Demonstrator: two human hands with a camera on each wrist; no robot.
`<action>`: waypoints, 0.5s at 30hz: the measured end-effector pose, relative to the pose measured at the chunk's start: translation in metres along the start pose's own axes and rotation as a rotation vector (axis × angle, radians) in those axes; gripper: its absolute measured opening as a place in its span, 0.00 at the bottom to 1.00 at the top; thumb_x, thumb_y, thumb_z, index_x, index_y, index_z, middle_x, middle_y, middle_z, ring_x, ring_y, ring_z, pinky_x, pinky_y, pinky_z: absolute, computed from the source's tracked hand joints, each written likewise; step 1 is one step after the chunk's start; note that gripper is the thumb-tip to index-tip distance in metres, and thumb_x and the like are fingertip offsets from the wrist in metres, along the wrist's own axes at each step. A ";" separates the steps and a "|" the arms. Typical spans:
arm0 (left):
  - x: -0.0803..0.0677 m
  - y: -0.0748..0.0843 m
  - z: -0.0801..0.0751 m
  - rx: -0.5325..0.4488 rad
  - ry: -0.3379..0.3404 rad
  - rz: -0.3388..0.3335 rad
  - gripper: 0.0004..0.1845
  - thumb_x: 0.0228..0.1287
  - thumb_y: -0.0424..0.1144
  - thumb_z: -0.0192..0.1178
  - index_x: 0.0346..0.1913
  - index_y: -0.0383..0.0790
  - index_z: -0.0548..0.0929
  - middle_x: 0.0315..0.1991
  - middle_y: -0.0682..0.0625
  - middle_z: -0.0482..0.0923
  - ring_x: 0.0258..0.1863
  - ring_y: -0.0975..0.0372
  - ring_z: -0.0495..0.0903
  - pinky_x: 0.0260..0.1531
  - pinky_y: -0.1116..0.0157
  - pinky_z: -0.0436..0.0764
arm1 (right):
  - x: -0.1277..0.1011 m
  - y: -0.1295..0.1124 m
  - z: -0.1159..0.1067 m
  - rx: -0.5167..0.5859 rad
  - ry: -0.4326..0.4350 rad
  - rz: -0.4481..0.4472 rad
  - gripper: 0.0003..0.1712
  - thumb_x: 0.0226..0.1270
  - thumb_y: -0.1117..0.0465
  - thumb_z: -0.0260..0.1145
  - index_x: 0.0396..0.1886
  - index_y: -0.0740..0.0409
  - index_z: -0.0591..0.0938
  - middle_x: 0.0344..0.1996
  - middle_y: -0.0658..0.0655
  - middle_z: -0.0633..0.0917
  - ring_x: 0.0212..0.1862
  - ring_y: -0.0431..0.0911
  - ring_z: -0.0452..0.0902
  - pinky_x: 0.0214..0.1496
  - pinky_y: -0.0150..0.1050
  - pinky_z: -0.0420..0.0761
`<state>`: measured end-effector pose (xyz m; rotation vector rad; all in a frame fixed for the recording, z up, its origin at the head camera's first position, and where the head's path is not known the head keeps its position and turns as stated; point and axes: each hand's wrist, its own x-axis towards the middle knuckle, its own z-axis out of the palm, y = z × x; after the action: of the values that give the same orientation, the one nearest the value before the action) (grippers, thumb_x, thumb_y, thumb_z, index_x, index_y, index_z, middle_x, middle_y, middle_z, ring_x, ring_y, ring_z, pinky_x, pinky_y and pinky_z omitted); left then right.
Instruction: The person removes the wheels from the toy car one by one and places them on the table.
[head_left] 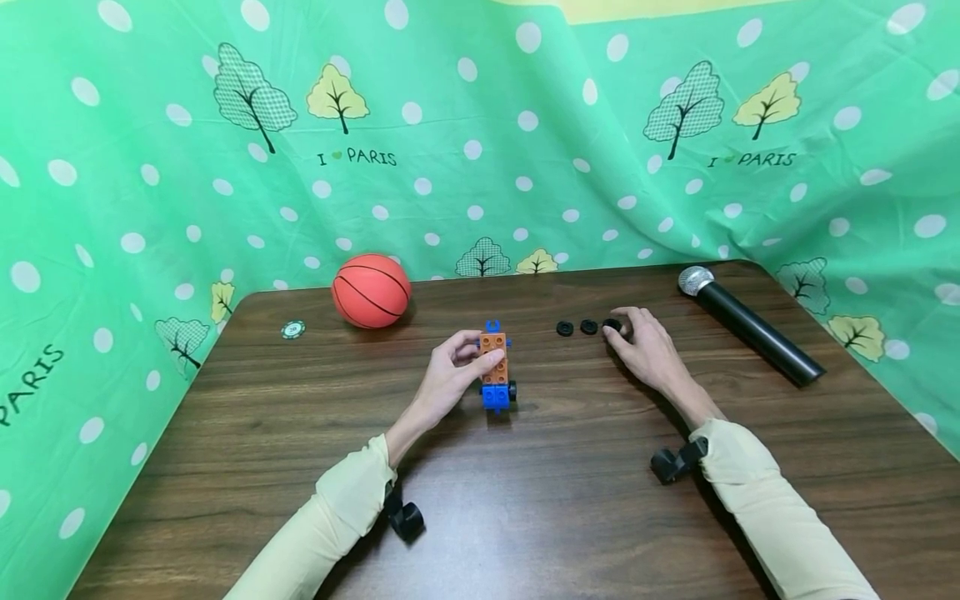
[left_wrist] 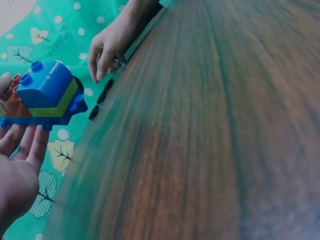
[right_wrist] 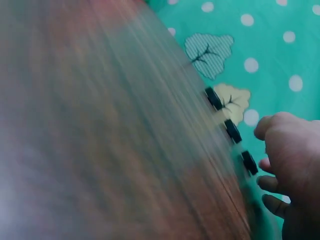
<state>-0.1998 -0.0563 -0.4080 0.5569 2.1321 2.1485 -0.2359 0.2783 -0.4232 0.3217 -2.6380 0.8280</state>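
On the table, far left: a small green disc lies flat near the table's left edge, with an orange ball just to its right; only the head view shows them.
Left hand: thumb and fingers curl round the toy block car from its left side and clamp it.
Toy block car, position: centre of the table, orange bricks on a blue base, one black wheel fitted at its near right corner.
Left wrist view: shows the car's blue rounded front and a yellow-green stripe, which the head view does not.
Loose wheels: three black wheels in a row right of the car, well apart from it.
Right hand: fingers curled, tips at the rightmost wheel; whether they pinch it cannot be told.
Right wrist view: blurred; wheels seen edge-on, hand cut off at the frame's right border.
Far right: a black microphone lies diagonally, silver head away from the person.
Backdrop: green dotted cloth behind.
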 end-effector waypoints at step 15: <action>0.005 0.000 0.006 -0.007 -0.006 0.011 0.19 0.72 0.36 0.63 0.61 0.31 0.79 0.45 0.41 0.87 0.42 0.61 0.85 0.47 0.66 0.82 | -0.020 -0.067 0.020 0.167 -0.031 -0.231 0.09 0.76 0.64 0.65 0.50 0.64 0.84 0.34 0.52 0.81 0.37 0.46 0.76 0.40 0.43 0.77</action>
<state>-0.2025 -0.0495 -0.4072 0.5748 2.1222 2.1565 -0.2022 0.2147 -0.4125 0.6740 -2.5021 0.9718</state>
